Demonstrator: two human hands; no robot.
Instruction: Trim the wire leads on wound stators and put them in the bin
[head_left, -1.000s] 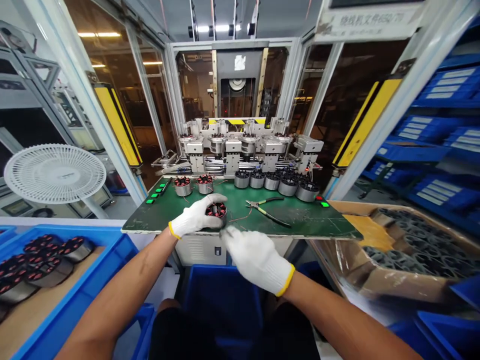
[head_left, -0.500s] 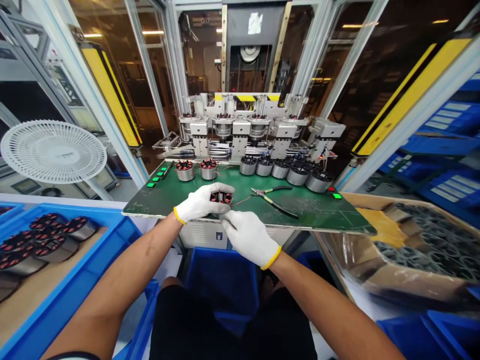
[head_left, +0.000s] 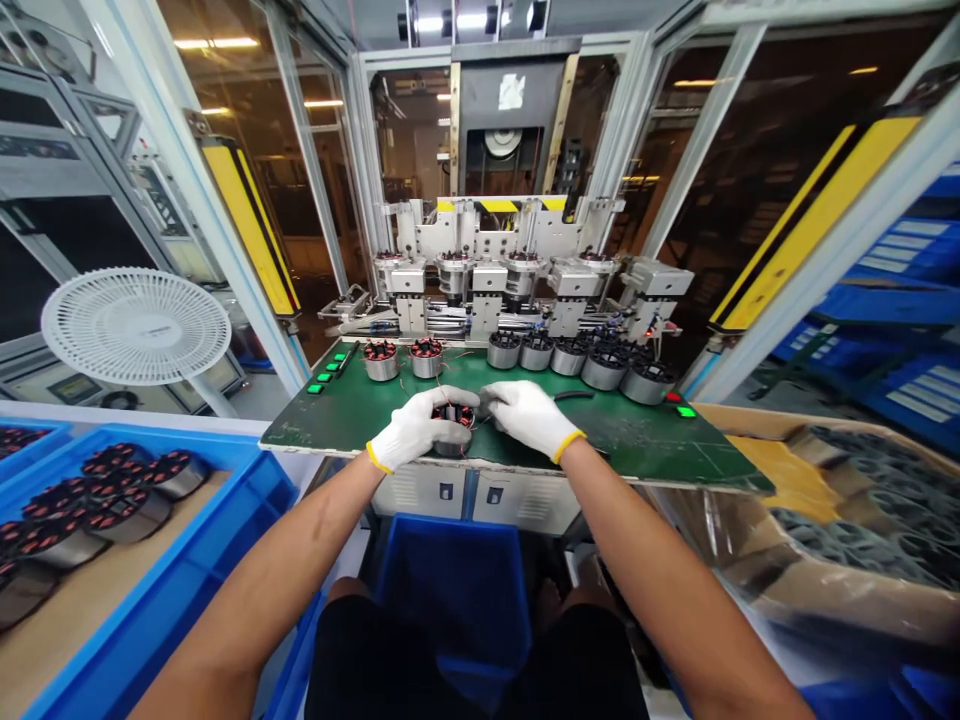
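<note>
My left grip (head_left: 420, 428) is curled around the wound coil (head_left: 453, 416), which sits near the front edge of the green table (head_left: 330, 425). My right grip (head_left: 527, 418) lies just beside it, fingers bent, and I can't tell whether it has hold. The coil should feel heavy and stiff, so I'd take its metal sides, keeping off the thin, fragile wires (head_left: 462, 452).
</note>
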